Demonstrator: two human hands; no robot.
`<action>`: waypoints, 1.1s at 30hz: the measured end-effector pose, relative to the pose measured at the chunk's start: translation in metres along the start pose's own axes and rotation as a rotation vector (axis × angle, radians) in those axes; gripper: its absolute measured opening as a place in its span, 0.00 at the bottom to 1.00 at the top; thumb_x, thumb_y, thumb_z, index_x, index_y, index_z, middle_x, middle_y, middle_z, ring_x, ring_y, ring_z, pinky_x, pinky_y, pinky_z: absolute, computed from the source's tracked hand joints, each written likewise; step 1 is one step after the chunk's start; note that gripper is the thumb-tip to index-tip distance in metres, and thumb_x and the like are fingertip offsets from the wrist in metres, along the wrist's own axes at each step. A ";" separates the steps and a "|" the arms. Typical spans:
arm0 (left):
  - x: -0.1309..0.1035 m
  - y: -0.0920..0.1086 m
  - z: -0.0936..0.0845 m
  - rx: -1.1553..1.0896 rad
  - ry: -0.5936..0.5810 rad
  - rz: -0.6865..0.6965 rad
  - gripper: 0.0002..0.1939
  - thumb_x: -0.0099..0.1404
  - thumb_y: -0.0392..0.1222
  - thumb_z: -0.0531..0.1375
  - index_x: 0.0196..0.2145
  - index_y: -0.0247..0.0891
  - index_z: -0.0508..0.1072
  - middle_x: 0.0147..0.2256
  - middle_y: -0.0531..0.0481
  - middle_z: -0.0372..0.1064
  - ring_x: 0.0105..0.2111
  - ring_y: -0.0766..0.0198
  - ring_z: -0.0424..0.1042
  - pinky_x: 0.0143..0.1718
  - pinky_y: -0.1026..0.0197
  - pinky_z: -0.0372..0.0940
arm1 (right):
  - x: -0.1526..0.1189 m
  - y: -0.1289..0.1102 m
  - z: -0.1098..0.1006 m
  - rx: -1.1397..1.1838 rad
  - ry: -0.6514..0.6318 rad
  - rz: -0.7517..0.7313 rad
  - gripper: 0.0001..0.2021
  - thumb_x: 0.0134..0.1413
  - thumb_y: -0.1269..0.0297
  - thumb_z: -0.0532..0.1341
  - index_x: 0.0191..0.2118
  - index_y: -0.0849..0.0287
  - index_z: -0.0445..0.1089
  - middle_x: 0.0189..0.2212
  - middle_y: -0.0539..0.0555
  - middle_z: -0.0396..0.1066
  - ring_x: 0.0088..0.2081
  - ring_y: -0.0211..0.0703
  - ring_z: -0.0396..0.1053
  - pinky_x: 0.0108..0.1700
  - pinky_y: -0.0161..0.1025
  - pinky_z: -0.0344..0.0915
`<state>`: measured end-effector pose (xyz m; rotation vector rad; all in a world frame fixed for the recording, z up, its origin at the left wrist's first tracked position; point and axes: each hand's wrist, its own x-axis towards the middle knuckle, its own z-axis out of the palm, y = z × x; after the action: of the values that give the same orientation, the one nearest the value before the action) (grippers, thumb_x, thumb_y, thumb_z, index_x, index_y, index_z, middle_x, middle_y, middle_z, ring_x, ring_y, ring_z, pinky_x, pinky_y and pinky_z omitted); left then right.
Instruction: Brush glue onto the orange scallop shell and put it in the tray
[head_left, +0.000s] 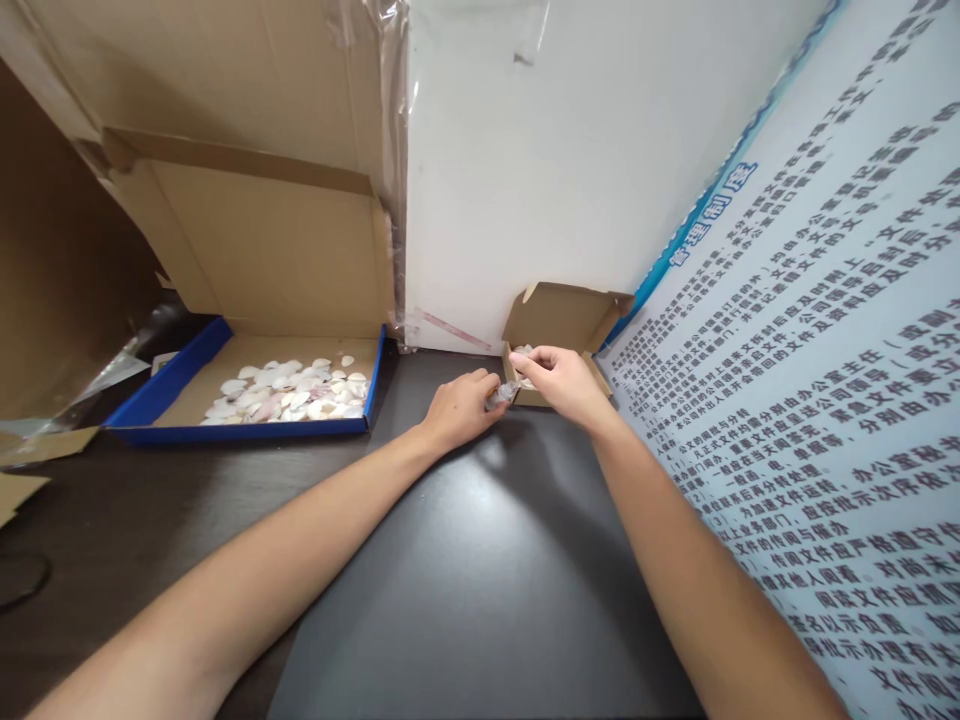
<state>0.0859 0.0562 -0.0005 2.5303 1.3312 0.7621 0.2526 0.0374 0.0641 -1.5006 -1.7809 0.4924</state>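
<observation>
My left hand (461,411) rests low over the dark mat with its fingers closed around a small clear bottle (501,396), whose narrower end points toward the right hand. Above and beside that end, my right hand (559,380) is closed in a pinch at the front of a small open cardboard box (600,376). What the pinch holds, if anything, is too small to make out. Pale bits that look like shells (525,350) show inside the small box, partly hidden by the right fingers.
To the left stands a larger open box with a blue rim (240,434), its brown lid (262,240) raised. Many white and pinkish seashells (292,390) lie in it. A white board (517,180) closes the back, and a printed panel (825,400) rises along the right.
</observation>
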 end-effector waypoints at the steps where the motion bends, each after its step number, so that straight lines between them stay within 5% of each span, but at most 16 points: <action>1: 0.000 0.000 0.000 0.003 0.003 0.006 0.09 0.65 0.49 0.55 0.34 0.42 0.68 0.35 0.50 0.68 0.34 0.61 0.68 0.29 0.62 0.55 | 0.000 0.001 0.000 0.011 -0.009 -0.004 0.20 0.55 0.46 0.60 0.24 0.59 0.68 0.21 0.48 0.66 0.25 0.38 0.62 0.29 0.35 0.55; 8: 0.000 -0.001 0.002 -0.005 0.035 0.037 0.08 0.65 0.48 0.55 0.34 0.42 0.68 0.34 0.51 0.68 0.34 0.61 0.68 0.28 0.62 0.55 | -0.001 -0.001 0.001 0.085 -0.039 -0.066 0.17 0.56 0.48 0.60 0.28 0.59 0.69 0.25 0.49 0.67 0.27 0.38 0.63 0.31 0.35 0.59; 20: -0.001 0.000 0.005 -0.077 0.052 0.064 0.07 0.64 0.45 0.57 0.39 0.43 0.70 0.36 0.51 0.69 0.35 0.60 0.68 0.29 0.62 0.56 | -0.008 -0.015 -0.005 -0.162 -0.051 -0.150 0.14 0.54 0.52 0.62 0.28 0.57 0.69 0.26 0.49 0.73 0.26 0.40 0.68 0.29 0.36 0.59; 26: -0.002 0.001 0.005 -0.063 0.051 0.091 0.08 0.65 0.46 0.56 0.41 0.44 0.69 0.36 0.50 0.69 0.36 0.59 0.68 0.29 0.61 0.56 | -0.009 -0.019 -0.006 -0.283 0.000 -0.124 0.15 0.54 0.50 0.62 0.26 0.57 0.69 0.24 0.51 0.73 0.26 0.42 0.67 0.29 0.37 0.57; 33: -0.002 0.002 0.003 0.008 0.015 0.095 0.09 0.66 0.48 0.55 0.37 0.42 0.69 0.37 0.48 0.68 0.38 0.58 0.68 0.32 0.61 0.58 | 0.000 -0.004 -0.007 -0.065 -0.047 0.040 0.20 0.55 0.47 0.60 0.23 0.59 0.70 0.22 0.50 0.70 0.25 0.39 0.65 0.29 0.37 0.57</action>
<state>0.0883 0.0538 -0.0027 2.6155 1.2290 0.7971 0.2554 0.0351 0.0715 -1.5839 -1.8218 0.4973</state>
